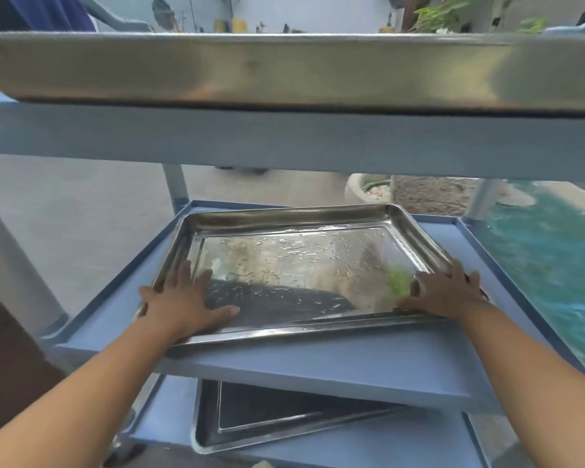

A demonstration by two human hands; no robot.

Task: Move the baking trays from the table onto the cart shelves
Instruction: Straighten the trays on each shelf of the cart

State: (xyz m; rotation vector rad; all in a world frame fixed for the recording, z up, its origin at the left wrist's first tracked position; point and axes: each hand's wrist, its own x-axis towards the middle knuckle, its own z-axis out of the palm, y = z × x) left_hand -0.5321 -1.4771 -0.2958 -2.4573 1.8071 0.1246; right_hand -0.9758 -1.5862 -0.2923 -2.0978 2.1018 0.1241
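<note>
A shiny steel baking tray (294, 261), wet with droplets, lies on the middle shelf (318, 363) of a blue cart. My left hand (183, 302) rests flat on the tray's near left corner, fingers spread. My right hand (446, 292) lies on its near right corner, fingers over the rim. Another steel tray (284, 69) sits on the top shelf, close to the camera. A third tray (267, 423) lies on the bottom shelf (402, 444), partly hidden by the middle shelf.
The cart's grey posts (176, 184) stand at the corners. Beyond the cart are a concrete floor, a stone planter (368, 190) and a green mat (554, 258) at the right. A brown surface (0, 349) shows at the left edge.
</note>
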